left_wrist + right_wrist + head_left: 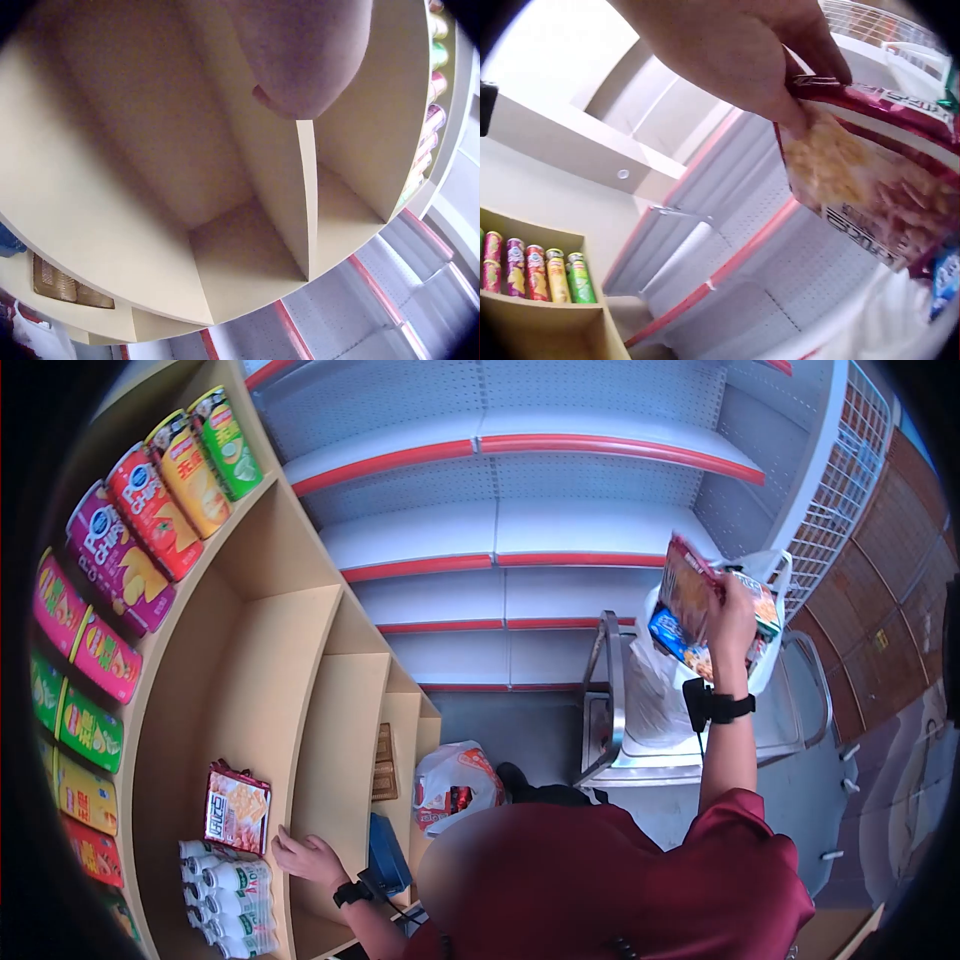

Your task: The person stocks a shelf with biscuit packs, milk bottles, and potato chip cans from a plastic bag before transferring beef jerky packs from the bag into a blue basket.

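My right hand [732,622] pinches a dark red snack packet [686,588] by its top edge, thumb on one face in the right wrist view. The packet [855,176] hangs over a white plastic bag [660,700], which stands open with more packets inside, including a blue one [672,635]. At the wooden shelf, my left hand [315,862] rests by the board's front edge with nothing in it, fingers loosely bent. Just beyond its fingertips, a similar red packet [238,810] lies on the shelf beside shrink-wrapped white bottles [238,895].
The plastic bag stands on a metal-framed cart [640,765]. Chip canisters [155,510] line the upper wooden shelf [215,570]. White metal shelving [420,535] with red edges stands ahead. Another filled plastic bag [455,785] sits on the floor. A blue bin [388,855] is on a lower shelf.
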Demonstrator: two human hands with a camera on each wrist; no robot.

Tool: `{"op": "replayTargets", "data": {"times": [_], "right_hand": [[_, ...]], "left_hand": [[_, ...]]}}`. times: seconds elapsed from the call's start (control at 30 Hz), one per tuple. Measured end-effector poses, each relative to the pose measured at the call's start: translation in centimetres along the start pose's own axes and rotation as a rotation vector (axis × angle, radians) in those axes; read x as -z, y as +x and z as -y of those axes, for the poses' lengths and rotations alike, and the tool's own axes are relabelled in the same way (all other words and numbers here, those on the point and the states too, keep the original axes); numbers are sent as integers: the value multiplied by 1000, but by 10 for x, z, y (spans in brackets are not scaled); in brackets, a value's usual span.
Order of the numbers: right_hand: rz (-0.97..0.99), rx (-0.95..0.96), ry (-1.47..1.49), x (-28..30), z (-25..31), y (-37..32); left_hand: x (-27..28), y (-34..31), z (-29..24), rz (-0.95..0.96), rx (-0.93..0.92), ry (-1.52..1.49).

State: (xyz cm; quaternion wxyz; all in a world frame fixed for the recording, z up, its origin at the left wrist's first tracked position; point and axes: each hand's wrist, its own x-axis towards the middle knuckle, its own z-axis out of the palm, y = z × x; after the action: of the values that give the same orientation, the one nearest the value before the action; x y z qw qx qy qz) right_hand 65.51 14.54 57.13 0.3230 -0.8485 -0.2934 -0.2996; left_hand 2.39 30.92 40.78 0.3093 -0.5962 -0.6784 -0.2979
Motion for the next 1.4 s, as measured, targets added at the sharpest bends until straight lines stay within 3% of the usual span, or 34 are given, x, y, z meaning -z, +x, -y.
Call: {"op": "replayTargets", "data": {"times": [0.07, 0.17, 0.23, 0.33, 0.4, 0.5, 0.67, 0.77, 0.8, 0.83, 0.87, 0.93, 1.03, 1.27, 1.4], "right_hand": [[-229, 171, 358, -3, 29, 13], [-79, -28, 901, -26, 80, 14], [246, -256, 1308, -78, 108, -1], [844, -563, 1607, -106, 197, -48], [1168, -687, 1690, -129, 250, -95], [1602, -686, 1706, -142, 318, -158], [1947, -543, 1719, -122, 409, -234], [2030, -454, 1773, -103, 445, -267], [2043, -404, 1788, -99, 453, -275], [2034, -218, 1810, -95, 462, -279], [2054, -206, 1809, -97, 471, -284], [1855, 198, 1833, -105, 484, -297], [1824, 370, 1758, -115, 493, -309], [1812, 359, 1851, -128, 499, -331], [1602, 628, 1622, -134, 503, -323]], "left_hand": [[2, 1, -2, 32, 18, -46], [7, 7, -4, 19, 61, -123], [12, 10, -4, 45, 99, -250], [26, 12, -16, 30, 160, -365], [38, 14, -22, 173, 196, -458], [52, 23, -41, 290, 317, -740], [61, 29, -44, 199, 479, -947], [68, 36, -38, 215, 521, -801], [67, 37, -36, 130, 617, -788], [67, 38, -32, 43, 708, -773], [67, 38, -27, 30, 717, -761], [65, 33, -17, -26, 690, -674], [51, 20, -1, -31, 668, -541], [43, 17, 2, -29, 707, -443], [41, 24, 3, -60, 669, -336]]}}
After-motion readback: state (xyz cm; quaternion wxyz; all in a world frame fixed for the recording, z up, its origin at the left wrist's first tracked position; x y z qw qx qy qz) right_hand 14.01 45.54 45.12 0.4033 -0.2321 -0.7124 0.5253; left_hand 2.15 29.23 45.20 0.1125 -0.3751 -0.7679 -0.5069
